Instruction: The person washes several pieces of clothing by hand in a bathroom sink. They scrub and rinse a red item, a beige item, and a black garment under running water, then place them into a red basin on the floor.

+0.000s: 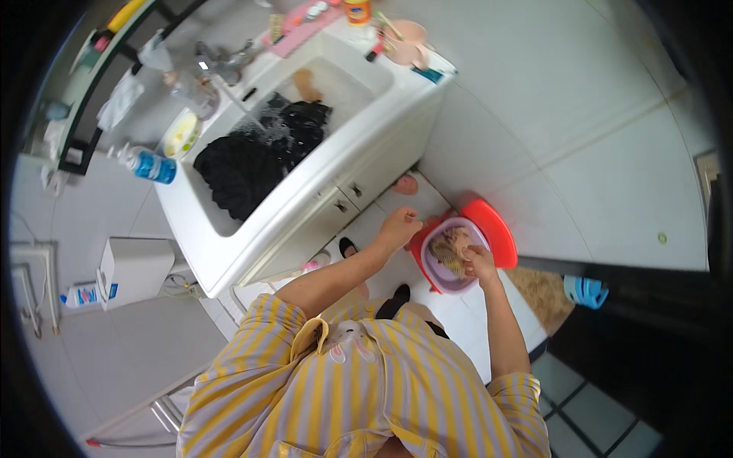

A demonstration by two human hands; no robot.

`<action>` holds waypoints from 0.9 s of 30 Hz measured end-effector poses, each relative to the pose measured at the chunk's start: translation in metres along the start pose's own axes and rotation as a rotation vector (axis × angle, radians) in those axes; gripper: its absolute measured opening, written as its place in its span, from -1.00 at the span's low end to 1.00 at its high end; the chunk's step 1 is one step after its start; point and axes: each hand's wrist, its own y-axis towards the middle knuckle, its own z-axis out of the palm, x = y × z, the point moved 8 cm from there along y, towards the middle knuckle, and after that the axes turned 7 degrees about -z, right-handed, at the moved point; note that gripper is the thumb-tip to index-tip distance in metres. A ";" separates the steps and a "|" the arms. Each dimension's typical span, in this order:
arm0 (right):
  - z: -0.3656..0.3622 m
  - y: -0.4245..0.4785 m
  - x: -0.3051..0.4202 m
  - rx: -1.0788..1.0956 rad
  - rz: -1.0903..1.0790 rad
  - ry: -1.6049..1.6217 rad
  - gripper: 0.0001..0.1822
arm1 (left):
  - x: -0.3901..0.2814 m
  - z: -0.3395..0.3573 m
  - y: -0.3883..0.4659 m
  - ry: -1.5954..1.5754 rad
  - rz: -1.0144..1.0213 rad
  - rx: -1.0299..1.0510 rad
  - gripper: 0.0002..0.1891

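My right hand (pixel 480 264) is at the right rim of a lavender plastic basin (pixel 430 273), its fingers pinched on a light beige cloth (pixel 460 237). Under that cloth lies a brownish patterned cloth (pixel 444 247), with some yellow showing. The basin rests on a red plastic chair (pixel 489 229). Left of the basin hovers my left hand (pixel 400 228), empty, with its fingers loosely bent. In the white sink (pixel 355 86), black clothing (pixel 246 172) lies partly in water, which runs onto it from the faucet (pixel 220 63). A tan piece (pixel 307 85) lies at the sink's far end.
A blue pump bottle (pixel 152 165) and a bowl (pixel 181 134) stand on the sink's left ledge. At its far right corner are a pink cup (pixel 405 40) and an orange jar (pixel 358 11). A pink-capped bottle (pixel 316 261) stands on the floor by the cabinet (pixel 366 186).
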 end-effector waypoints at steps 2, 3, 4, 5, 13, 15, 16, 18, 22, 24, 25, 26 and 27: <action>0.019 0.017 0.040 0.002 -0.106 0.060 -0.59 | -0.048 -0.032 -0.021 -0.114 0.161 -0.079 -0.65; 0.041 0.024 0.074 0.031 -0.202 0.085 -0.62 | -0.070 -0.055 -0.036 -0.173 0.242 -0.127 -0.69; 0.064 0.028 0.111 0.061 -0.294 0.111 -0.65 | -0.085 -0.080 -0.046 -0.188 0.305 -0.196 -0.73; 0.089 0.029 0.150 0.093 -0.380 0.139 -0.68 | -0.098 -0.106 -0.056 -0.202 0.365 -0.265 -0.77; 0.286 0.071 0.384 0.300 -0.846 -0.258 -0.80 | -0.084 -0.305 -0.119 -0.025 0.552 -0.970 -0.83; 0.322 0.111 0.405 0.190 -1.079 -0.496 -0.81 | -0.082 -0.332 -0.137 0.372 0.501 -1.081 -0.64; 0.342 0.141 0.407 0.199 -1.033 -0.716 -0.72 | -0.075 -0.341 -0.135 0.464 0.413 -1.062 -0.51; 0.365 0.163 0.421 0.106 -1.129 -0.831 -0.66 | -0.049 -0.359 -0.117 0.480 0.229 -0.865 -0.13; 0.400 0.193 0.413 0.129 -1.101 -1.035 -0.60 | -0.033 -0.363 -0.093 0.598 0.069 -0.782 -0.03; 0.412 0.213 0.398 0.196 -0.988 -1.148 -0.63 | -0.035 -0.370 -0.084 0.589 0.072 -0.760 -0.06; 0.417 0.223 0.389 0.249 -0.809 -1.245 -0.65 | -0.035 -0.373 -0.081 0.586 0.075 -0.748 -0.07; 0.417 0.230 0.376 0.301 -0.626 -1.334 -0.67 | -0.034 -0.378 -0.081 0.566 0.102 -0.771 -0.12; 0.417 0.228 0.383 0.274 -0.760 -1.298 -0.72 | -0.035 -0.384 -0.077 0.530 0.152 -0.751 -0.14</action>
